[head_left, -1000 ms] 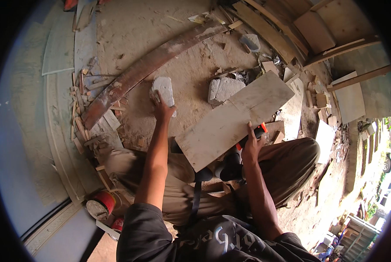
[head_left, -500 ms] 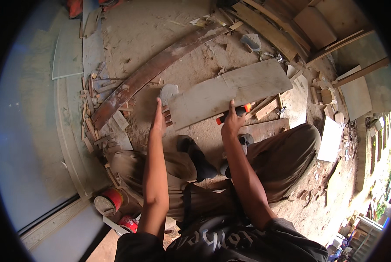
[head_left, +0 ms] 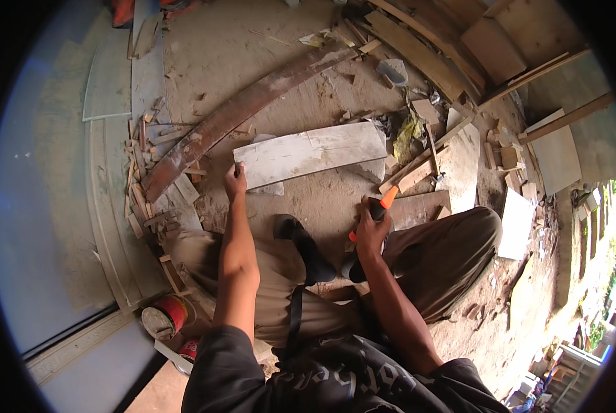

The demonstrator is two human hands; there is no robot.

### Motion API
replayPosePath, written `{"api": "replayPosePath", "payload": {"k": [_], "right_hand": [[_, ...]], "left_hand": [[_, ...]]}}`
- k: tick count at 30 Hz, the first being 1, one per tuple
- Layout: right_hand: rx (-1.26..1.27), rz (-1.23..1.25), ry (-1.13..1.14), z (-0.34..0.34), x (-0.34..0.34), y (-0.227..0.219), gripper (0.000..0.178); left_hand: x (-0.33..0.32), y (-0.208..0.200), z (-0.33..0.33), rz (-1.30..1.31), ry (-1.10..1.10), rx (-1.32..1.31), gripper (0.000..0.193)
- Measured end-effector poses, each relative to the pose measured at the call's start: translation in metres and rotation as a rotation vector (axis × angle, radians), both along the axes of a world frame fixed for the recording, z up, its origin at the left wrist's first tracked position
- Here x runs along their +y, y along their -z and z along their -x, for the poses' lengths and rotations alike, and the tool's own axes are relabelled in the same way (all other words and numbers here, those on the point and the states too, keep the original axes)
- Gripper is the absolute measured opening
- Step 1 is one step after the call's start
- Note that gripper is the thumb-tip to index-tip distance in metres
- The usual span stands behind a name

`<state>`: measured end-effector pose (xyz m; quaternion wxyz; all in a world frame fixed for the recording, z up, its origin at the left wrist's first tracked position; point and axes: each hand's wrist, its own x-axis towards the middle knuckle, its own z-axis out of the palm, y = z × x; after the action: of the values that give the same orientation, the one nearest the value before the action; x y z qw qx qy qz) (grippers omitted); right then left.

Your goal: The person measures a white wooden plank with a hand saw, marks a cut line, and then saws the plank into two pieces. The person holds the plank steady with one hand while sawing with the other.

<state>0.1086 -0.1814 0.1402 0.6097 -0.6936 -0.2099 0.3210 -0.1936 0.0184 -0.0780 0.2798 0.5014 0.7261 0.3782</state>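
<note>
A short flat board (head_left: pixel 315 153) with a whitish, scuffed face lies ahead of me across two grey blocks, the left block (head_left: pixel 272 188) and the right block (head_left: pixel 368 170). My left hand (head_left: pixel 236 182) is closed on the board's near left corner, thumb on top. Away from the board, close to my right knee, my right hand (head_left: pixel 373 233) is wrapped round a black-and-orange tool (head_left: pixel 388 198). Its orange end points up and away from me; my fingers hide most of the rest, so its exact kind does not show.
A long curved brown plank (head_left: pixel 253 103) crosses the dirt floor beyond the board. Wood scraps (head_left: pixel 143 199) lie at the left, and loose boards (head_left: pixel 425 179) at the right. A red tin (head_left: pixel 165 316) stands near my left leg. Crumpled yellowish wrapping (head_left: pixel 408 134) lies right of the board.
The board has come down onto the blocks, its paler face now up. My right hand has let go of it and drawn back towards me with the tool; my left hand now grips its corner.
</note>
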Motion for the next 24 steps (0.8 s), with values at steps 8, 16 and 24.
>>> {"api": "replayPosePath", "payload": {"k": [8, 16, 24], "right_hand": [[-0.218, 0.006, -0.211, -0.008, -0.031, -0.025, 0.025], [-0.029, 0.138, -0.431, 0.016, -0.025, -0.028, 0.028], [-0.135, 0.179, -0.573, 0.009, 0.005, 0.001, 0.021]], "left_hand": [[-0.012, -0.021, -0.071, 0.018, 0.118, 0.554, 0.071], [-0.006, -0.033, -0.147, -0.069, 0.396, 0.600, 0.064], [0.014, -0.027, -0.173, 0.013, 0.387, 0.763, 0.064]]}}
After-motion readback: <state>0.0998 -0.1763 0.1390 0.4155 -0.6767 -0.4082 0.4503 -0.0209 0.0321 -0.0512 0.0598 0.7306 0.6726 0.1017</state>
